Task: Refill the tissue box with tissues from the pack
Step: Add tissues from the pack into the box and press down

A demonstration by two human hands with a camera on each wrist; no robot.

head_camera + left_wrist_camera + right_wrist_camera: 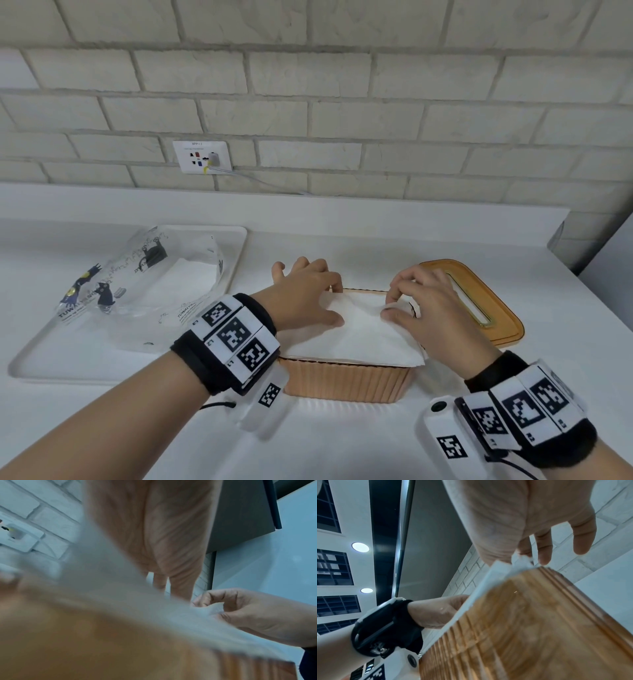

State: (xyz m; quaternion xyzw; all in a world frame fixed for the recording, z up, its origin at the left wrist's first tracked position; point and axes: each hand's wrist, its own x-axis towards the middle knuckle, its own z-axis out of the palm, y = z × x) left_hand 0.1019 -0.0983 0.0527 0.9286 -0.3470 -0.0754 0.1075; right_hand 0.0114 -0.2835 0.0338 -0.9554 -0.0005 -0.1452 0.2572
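My left hand (305,294) lies flat, fingers spread, on the white tissues (356,329) stacked in the orange tissue box (346,380) at the counter's (342,445) centre, while my right hand (421,305) pinches the top sheet's corner between thumb and forefinger. The stack sits proud of the rim, so I judge the step to be seating it; next I would feed that sheet through the slotted lid (479,301), lying at 3 o'clock beside the box. The opened pack (144,284) rests on a tray (102,370) at 9 o'clock, some tissues apparently inside. Only the right wrist view shows the stack overhanging the ribbed wall; only the head view shows lid and pack
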